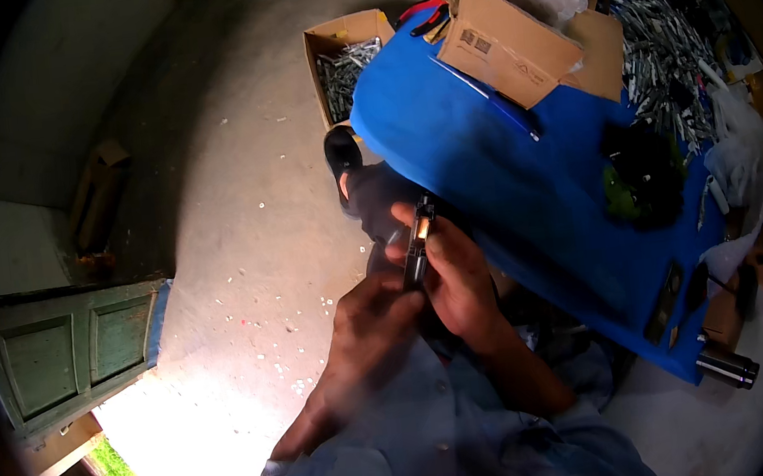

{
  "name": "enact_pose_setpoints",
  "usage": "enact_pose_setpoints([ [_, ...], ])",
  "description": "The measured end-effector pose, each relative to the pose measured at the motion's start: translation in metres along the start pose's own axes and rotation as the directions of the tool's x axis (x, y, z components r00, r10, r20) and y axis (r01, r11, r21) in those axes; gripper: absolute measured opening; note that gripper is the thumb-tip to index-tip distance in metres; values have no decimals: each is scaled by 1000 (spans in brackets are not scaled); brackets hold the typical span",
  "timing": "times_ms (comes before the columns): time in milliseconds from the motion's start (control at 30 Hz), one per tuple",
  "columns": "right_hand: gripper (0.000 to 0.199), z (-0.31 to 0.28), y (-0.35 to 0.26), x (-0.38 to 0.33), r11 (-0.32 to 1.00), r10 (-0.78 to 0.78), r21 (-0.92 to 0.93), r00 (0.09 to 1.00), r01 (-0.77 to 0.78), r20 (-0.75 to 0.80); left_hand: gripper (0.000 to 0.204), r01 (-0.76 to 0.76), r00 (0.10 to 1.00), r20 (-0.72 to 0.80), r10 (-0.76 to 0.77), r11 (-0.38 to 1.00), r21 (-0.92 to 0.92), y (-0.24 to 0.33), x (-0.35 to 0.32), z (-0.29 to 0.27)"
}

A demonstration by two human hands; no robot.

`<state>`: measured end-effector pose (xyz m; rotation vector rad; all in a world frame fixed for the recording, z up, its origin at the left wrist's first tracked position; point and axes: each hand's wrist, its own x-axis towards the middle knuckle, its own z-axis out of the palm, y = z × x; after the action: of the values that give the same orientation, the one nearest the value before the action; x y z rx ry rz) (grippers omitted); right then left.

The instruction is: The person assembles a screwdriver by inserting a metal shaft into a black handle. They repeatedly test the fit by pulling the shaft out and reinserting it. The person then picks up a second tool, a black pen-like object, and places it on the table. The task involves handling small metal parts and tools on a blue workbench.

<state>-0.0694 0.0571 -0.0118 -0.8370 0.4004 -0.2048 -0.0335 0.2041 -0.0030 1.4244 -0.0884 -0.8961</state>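
In front of my body, both hands hold a slim black part (417, 267) upright, with a narrow opening and an orange glint in its middle; its exact kind I cannot make out. My left hand (371, 318) has its fingers closed at the part's lower end. Around the upper half, my right hand (460, 276) closes from the right, its thumb along the side and fingertips behind. The part is over my dark-clothed leg, just off the near-left edge of the blue-covered table (495, 170).
An opened cardboard box (510, 48) stands on the table beside red-handled pliers (420, 9) and a long blue-handled tool (503, 106). Loose metal parts (665, 64) heap at the right, near a dark bundle (640, 174). Another box (320, 82) of metal parts sits beyond my foot.
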Motion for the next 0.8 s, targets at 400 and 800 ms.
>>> enact_pose_setpoints([
  [400, 16, -51, 1, 0, 964, 74, -251, 996, -84, -51, 37, 66, 922, -372, -104, 991, -112, -44, 33, -112],
  [800, 15, -49, 1, 0, 950, 90, -291, 990, -117, -106, 27, -172, 946, -305, 108, 967, -190, 32, 233, -130],
])
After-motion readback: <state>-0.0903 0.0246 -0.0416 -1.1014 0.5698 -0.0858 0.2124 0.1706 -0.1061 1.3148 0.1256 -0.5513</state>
